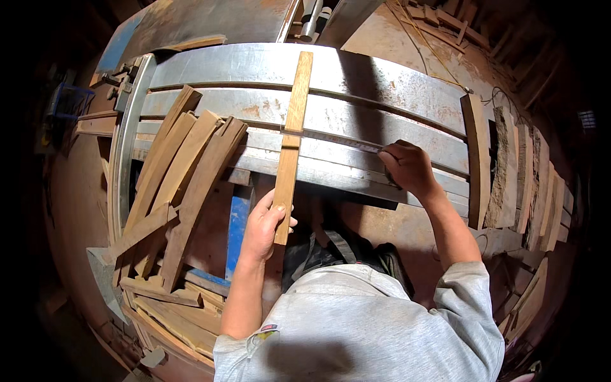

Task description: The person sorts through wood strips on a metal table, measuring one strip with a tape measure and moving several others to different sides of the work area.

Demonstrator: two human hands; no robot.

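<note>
- Left hand (259,228) is closed round the near end of the wooden strip (297,102), thumb on top
- The strip lies across the slotted metal table (229,67), its near end overhanging the edge
- Right hand (410,169) is curled tight, seemingly on the end of a thin rule (344,141) that meets the strip; its palm is hidden
- Step in hand looks like measuring at the strip
- Next move calls for a steady strip and an unshifted rule

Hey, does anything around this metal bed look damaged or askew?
Yes. The metal bed has brownish patches, perhaps rust, on its silvery surface. At the left, planks lie at uneven angles, with a short piece set crosswise.
</note>
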